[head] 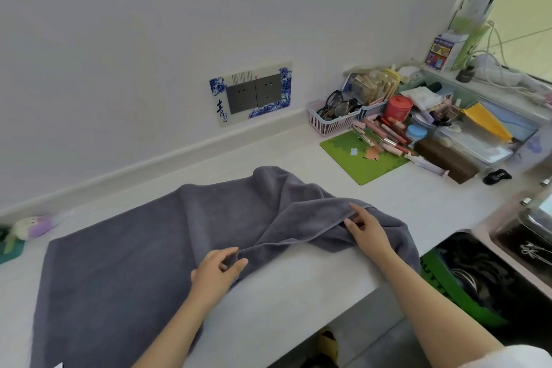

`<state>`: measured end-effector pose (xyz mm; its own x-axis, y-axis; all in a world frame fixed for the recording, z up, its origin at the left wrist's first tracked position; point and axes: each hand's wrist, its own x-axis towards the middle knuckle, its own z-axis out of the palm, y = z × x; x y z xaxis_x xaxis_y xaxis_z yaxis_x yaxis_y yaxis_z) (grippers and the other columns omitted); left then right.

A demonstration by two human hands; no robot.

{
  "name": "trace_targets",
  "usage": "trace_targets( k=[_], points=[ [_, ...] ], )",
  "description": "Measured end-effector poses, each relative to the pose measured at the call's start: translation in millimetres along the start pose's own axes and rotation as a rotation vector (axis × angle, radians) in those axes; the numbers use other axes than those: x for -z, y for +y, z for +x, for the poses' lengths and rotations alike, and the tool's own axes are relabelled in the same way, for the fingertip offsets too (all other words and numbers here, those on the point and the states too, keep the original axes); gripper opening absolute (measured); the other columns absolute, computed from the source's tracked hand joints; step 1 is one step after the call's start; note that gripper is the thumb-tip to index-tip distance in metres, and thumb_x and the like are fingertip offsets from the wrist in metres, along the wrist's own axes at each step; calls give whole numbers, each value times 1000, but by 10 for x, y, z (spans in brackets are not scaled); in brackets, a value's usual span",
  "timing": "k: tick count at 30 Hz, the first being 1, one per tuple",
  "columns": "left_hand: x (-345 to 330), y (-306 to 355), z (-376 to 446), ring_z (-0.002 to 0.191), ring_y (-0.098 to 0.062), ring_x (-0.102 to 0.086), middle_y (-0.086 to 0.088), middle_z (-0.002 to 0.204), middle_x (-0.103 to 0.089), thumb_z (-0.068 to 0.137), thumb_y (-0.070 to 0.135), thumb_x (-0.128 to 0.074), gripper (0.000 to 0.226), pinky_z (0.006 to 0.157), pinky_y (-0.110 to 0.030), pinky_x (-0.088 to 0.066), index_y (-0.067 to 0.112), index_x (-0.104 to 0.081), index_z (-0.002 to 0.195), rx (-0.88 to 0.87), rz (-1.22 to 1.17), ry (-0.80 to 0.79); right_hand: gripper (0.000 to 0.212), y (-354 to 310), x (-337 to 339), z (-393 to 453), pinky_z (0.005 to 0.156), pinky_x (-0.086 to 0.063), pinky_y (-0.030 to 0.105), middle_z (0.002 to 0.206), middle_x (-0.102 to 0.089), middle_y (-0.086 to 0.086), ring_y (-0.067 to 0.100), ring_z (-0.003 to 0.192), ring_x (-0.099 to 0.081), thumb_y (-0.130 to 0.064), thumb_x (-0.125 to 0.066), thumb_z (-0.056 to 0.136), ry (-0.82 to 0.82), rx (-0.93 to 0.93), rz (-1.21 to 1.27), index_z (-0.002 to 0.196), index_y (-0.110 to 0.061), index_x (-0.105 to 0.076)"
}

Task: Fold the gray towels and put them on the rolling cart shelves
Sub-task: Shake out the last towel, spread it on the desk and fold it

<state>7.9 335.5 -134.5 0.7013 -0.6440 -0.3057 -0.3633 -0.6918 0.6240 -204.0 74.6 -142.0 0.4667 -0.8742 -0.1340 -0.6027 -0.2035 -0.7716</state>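
Gray towel (125, 248) lies spread on the white tabletop (298, 287), right end bunched; left hand (216, 270) has a pinch grip on a fold at the near edge, right hand (366, 230) w/ curled fingers grips the bunched edge. Best to pull both grips apart, taut & level, before folding. Cluttered right end w/ green mat (363, 161) & pink basket (331, 121), wall outlet (254, 92) behind; cart not in view

The gray terry towel (125, 248) lies on the white counter (298, 302) before me; the green rectangular mat (363, 163) sits behind it to my right, against the cosmetics clutter
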Motion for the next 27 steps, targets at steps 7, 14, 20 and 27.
trace_targets(
  k=[7,14,20,27],
  points=[
    [-149,87,229,129,-18,-44,7,131,-54,91,54,-49,49,114,-44,-21,39,-42,137,131,-67,-155,34,-149,-103,317,87,-44,32,108,-68,14,30,102,-59,-30,-41,99,-149,-55,-156,125,-17,-59],
    [-113,271,267,88,-6,-57,14,87,-66,96,23,-53,27,75,-14,-40,27,-67,74,5,-170,-210,30,-367,93,341,84,-53,39,68,-65,11,24,69,-59,-23,-57,92,-4,-291,282,89,3,-71],
    [-176,361,282,104,-9,-55,10,124,-52,94,36,-55,35,89,-23,-45,30,-51,127,-38,-228,-276,8,-662,589,-35,72,-51,28,74,-65,5,16,69,-56,-17,-66,86,220,-155,526,83,-15,-73],
    [-457,638,256,118,-20,-54,6,127,-57,99,45,-36,43,105,-33,-39,30,-45,138,-91,-154,-367,20,-43,744,-477,53,-40,23,58,-56,4,15,53,-50,-13,-54,82,-165,-388,-132,65,-5,-62]
  ],
)
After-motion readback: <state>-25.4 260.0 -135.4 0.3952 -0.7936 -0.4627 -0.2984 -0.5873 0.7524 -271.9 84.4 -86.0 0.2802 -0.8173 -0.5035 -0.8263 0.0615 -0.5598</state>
